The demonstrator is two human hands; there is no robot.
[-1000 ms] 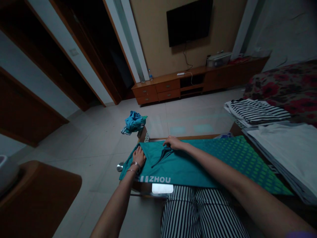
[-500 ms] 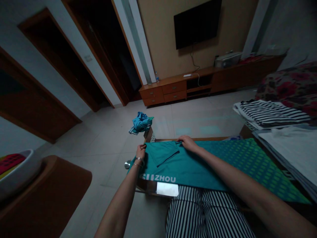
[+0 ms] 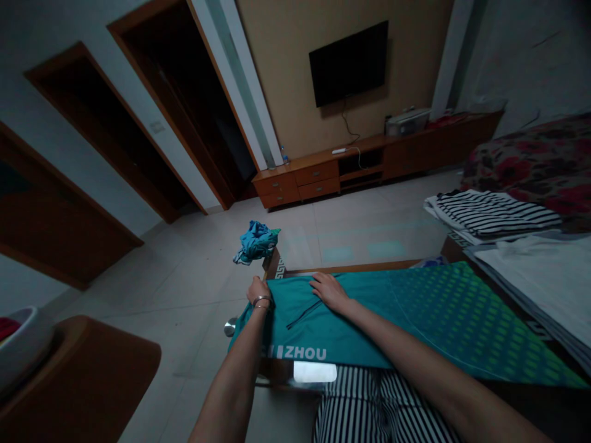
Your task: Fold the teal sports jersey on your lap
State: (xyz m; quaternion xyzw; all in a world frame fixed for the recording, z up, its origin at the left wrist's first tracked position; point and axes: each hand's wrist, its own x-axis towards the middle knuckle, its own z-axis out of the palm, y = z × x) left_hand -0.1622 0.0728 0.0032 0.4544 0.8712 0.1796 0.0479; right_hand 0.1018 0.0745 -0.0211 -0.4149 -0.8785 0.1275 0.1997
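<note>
L hand curled, gripping edge of 1 teal shirt; R hand open, flat on it, holding nothing; 1 blue wad far left.

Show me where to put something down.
Pale floor tiles show between the crumpled blue cloth and the wooden cabinet. It's crowded at the teal cloth under the left hand and right hand, and by the striped clothes.

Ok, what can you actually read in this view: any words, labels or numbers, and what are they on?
"ZHOU": white letters along the lower edge of the teal garment; the marks before them are cut off and unreadable.
White patch below the garment: no readable text.
Nothing else is legible.
</note>
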